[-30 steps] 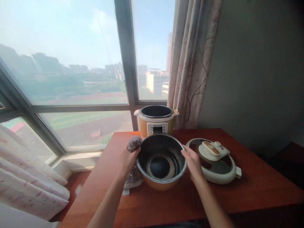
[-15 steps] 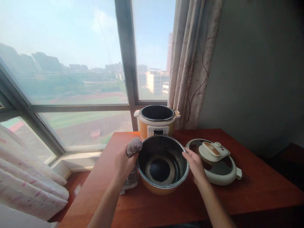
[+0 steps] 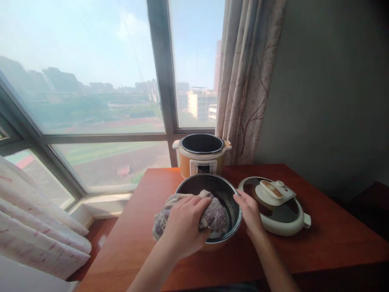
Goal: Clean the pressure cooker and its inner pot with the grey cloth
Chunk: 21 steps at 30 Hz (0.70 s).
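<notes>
On the tabletop (image 3: 319, 247), left hand (image 3: 185, 225) closed around a grey cloth (image 3: 212, 215), pressing it into the inner pot (image 3: 226, 190). Right hand (image 3: 251, 215) loosely open, fingers resting against the pot's right rim.

The cloth (image 3: 209, 213) and left hand (image 3: 185, 225) hid the pot's (image 3: 226, 190) floor and near rim, while the cooker's (image 3: 202, 156) panel lettering was too small to read.

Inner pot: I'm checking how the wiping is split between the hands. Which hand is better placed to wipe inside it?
Left. The left hand already grips the cloth over the inner pot, while the right hand rests on its rim, probably steadying it.
</notes>
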Each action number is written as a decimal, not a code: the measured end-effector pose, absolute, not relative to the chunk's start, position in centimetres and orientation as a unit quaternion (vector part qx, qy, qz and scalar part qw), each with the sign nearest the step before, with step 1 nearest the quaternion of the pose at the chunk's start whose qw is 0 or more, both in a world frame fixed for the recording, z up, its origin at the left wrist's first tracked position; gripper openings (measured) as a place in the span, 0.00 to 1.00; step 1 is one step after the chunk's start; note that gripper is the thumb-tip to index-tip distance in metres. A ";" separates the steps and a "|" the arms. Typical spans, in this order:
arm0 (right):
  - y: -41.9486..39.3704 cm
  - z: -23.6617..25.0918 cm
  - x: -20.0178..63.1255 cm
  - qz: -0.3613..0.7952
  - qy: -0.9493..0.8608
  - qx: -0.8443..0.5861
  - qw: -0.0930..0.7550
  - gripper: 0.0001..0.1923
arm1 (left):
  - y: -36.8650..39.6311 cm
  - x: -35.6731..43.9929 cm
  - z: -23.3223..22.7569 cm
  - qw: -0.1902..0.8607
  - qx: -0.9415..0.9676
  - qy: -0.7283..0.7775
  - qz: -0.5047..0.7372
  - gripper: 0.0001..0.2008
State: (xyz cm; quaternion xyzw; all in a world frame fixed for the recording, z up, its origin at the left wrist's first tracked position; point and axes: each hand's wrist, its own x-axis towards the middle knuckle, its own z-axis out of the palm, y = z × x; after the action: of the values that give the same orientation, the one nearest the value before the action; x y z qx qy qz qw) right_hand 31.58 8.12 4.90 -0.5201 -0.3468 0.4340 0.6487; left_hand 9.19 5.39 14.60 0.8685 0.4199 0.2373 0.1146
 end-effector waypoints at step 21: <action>8.3 4.4 31.5 0.445 -0.307 -0.518 0.663 0.28 | 11.1 12.5 20.9 0.469 0.567 0.376 0.563 0.25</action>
State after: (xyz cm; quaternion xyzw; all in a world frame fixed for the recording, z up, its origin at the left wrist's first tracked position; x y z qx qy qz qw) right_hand 31.53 8.30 4.43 -0.5179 -0.3070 0.4452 0.6628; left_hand 12.51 11.07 20.92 0.5671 0.3757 0.5633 0.4690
